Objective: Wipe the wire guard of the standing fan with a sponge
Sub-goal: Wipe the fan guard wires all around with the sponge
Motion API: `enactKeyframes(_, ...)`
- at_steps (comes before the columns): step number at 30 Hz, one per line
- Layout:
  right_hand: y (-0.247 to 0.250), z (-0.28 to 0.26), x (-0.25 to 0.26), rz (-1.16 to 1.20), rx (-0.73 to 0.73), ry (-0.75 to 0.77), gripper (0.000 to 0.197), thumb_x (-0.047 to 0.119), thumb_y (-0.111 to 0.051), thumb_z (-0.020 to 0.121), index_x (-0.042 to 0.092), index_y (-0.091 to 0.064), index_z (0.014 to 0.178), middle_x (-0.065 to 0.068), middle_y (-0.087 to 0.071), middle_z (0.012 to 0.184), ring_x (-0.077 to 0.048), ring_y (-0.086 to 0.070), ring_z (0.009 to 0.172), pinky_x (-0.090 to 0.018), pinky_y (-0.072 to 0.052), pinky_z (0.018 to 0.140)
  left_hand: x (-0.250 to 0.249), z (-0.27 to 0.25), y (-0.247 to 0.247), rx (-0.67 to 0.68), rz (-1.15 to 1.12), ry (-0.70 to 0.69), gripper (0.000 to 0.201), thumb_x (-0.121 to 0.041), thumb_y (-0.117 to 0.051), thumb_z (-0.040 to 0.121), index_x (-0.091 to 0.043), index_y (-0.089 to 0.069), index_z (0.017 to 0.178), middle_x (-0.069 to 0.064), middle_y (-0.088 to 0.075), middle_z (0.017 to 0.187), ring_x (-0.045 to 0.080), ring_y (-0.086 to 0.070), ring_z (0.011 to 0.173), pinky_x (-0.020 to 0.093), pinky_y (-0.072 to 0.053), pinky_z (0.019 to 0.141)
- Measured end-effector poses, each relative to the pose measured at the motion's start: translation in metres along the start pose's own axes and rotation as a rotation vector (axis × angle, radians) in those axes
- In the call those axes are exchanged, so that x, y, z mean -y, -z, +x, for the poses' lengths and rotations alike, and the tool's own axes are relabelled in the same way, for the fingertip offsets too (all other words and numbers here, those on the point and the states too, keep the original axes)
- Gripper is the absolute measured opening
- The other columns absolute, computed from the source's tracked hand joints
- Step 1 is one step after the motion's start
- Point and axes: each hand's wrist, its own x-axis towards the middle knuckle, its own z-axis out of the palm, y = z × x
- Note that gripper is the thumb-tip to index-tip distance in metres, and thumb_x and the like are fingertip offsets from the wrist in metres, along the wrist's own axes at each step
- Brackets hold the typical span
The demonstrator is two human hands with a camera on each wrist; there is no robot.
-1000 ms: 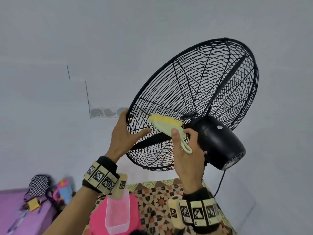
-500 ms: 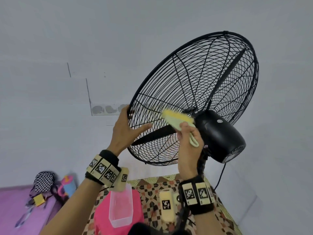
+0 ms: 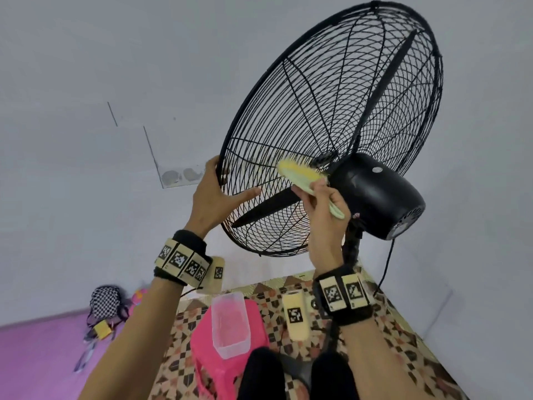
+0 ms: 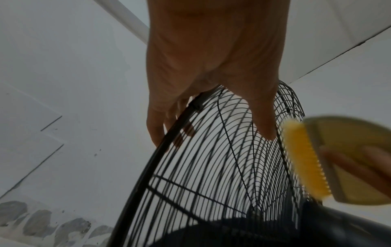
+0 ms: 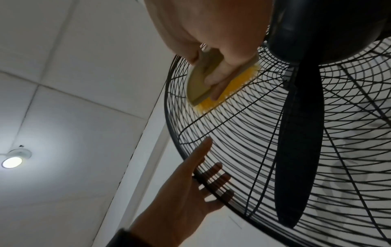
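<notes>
The pale wall [image 3: 101, 82] fills most of what I see, with open room on my left and the black wire guard [image 3: 317, 116] of the standing fan tilted up in front of me, its round rim running from overhead down to my wrists. Through the wires I see 2 dark blades [image 3: 268, 206], and the black motor housing [image 3: 375, 194] bulges toward me on the right, crowding my right hand [image 3: 324, 215]; its cord [image 3: 386, 267] hangs down behind. Below, on the patterned floor [image 3: 403, 342], a pink stool [image 3: 207, 362] carries a clear plastic tub [image 3: 230, 324], and a checkered bag [image 3: 105, 301] lies on the purple mat [image 3: 34, 347] to the far left. My left hand [image 3: 213, 203] clasps the guard's left rim, fingers wrapped round to the far side and thumb laid flat across the near wires. My right grip is closed round the pale green handle of a scrubber [image 3: 302, 176], which looks more like a brush than a sponge, fingers pressed on its back. Its yellow bristles [image 5: 224, 93] touch the guard's rear wires just beside the motor housing, well inside the rim.
</notes>
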Motion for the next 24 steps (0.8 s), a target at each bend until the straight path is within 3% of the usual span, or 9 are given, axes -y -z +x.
enactKeyframes(2,-0.002,-0.007,0.0,-0.054,0.128,-0.025,0.026,0.013,-0.058,0.104,-0.013,-0.061,0.106,-0.015,-0.069,0.126,-0.034,-0.07,0.114,-0.03,-0.061,0.088,-0.002,0.008,0.006,0.079,0.007,-0.008,0.113,-0.082,-0.075,0.068,-0.025,-0.029,0.155,-0.001,-0.056,0.144,0.017,-0.056,0.126,0.04,-0.044,0.105)
enactKeyframes(4,-0.001,-0.005,-0.002,-0.101,0.184,-0.016,0.033,0.018,-0.06,0.102,-0.014,-0.06,0.107,-0.013,-0.07,0.123,-0.03,-0.07,0.115,-0.029,-0.061,0.087,-0.008,0.016,0.009,0.121,-0.067,0.005,0.103,-0.084,-0.059,0.076,-0.021,-0.033,0.154,0.001,-0.058,0.14,0.019,-0.057,0.124,0.041,-0.043,0.107)
enactKeyframes(7,0.009,0.012,-0.008,-0.029,0.008,-0.008,0.024,0.018,-0.065,0.099,-0.006,-0.063,0.095,-0.025,-0.065,0.131,-0.038,-0.069,0.115,-0.026,-0.06,0.084,-0.019,0.028,0.012,0.092,-0.158,0.015,0.079,-0.079,-0.053,0.085,-0.018,-0.049,0.135,-0.008,-0.061,0.115,0.009,-0.058,0.102,0.037,-0.046,0.094)
enactKeyframes(10,0.016,0.018,-0.009,-0.036,-0.081,-0.001,0.016,0.008,-0.062,0.102,-0.001,-0.064,0.089,-0.029,-0.067,0.126,-0.042,-0.071,0.107,-0.025,-0.061,0.081,-0.027,0.039,0.012,0.089,-0.129,0.046,0.075,-0.081,-0.054,0.086,-0.016,-0.05,0.122,-0.008,-0.056,0.099,0.009,-0.054,0.086,0.033,-0.042,0.079)
enactKeyframes(12,0.01,0.013,-0.003,-0.073,0.026,0.015,0.018,0.009,-0.061,0.102,-0.006,-0.064,0.092,-0.022,-0.068,0.126,-0.039,-0.071,0.11,-0.029,-0.061,0.084,-0.026,0.045,0.012,0.078,-0.114,0.056,0.086,-0.089,-0.055,0.078,-0.017,-0.049,0.124,-0.001,-0.065,0.108,0.016,-0.063,0.096,0.034,-0.047,0.082)
enactKeyframes(15,0.005,0.013,-0.001,-0.128,0.13,0.016,0.024,0.013,-0.059,0.104,-0.01,-0.063,0.099,-0.014,-0.07,0.12,-0.03,-0.07,0.115,-0.031,-0.061,0.088,-0.02,0.045,0.007,0.066,-0.118,0.028,0.091,-0.094,-0.054,0.075,-0.028,-0.045,0.137,-0.001,-0.071,0.119,0.021,-0.069,0.11,0.04,-0.049,0.097)
enactKeyframes(17,0.011,0.024,-0.005,-0.112,0.046,0.031,0.021,0.012,-0.06,0.103,-0.006,-0.063,0.093,-0.015,-0.072,0.115,-0.034,-0.07,0.115,-0.031,-0.061,0.087,-0.02,0.043,0.007,0.066,-0.088,-0.008,0.084,-0.096,-0.048,0.077,-0.031,-0.054,0.131,0.002,-0.071,0.117,0.024,-0.068,0.109,0.044,-0.051,0.101)
enactKeyframes(20,0.024,0.037,-0.008,-0.041,-0.105,0.034,0.019,0.006,-0.06,0.102,-0.002,-0.061,0.085,-0.02,-0.073,0.114,-0.045,-0.07,0.11,-0.029,-0.061,0.084,-0.023,0.041,0.007,0.062,-0.068,-0.017,0.085,-0.099,-0.042,0.075,-0.029,-0.062,0.12,0.008,-0.071,0.113,0.026,-0.067,0.107,0.042,-0.05,0.099)
enactKeyframes(24,0.022,0.028,-0.001,-0.039,0.094,-0.01,0.018,0.01,-0.06,0.103,-0.002,-0.062,0.088,-0.025,-0.068,0.123,-0.041,-0.071,0.109,-0.031,-0.062,0.086,-0.023,0.039,0.002,0.011,-0.074,-0.032,0.079,-0.096,-0.043,0.079,-0.027,-0.063,0.112,0.012,-0.071,0.105,0.03,-0.068,0.101,0.047,-0.052,0.095)
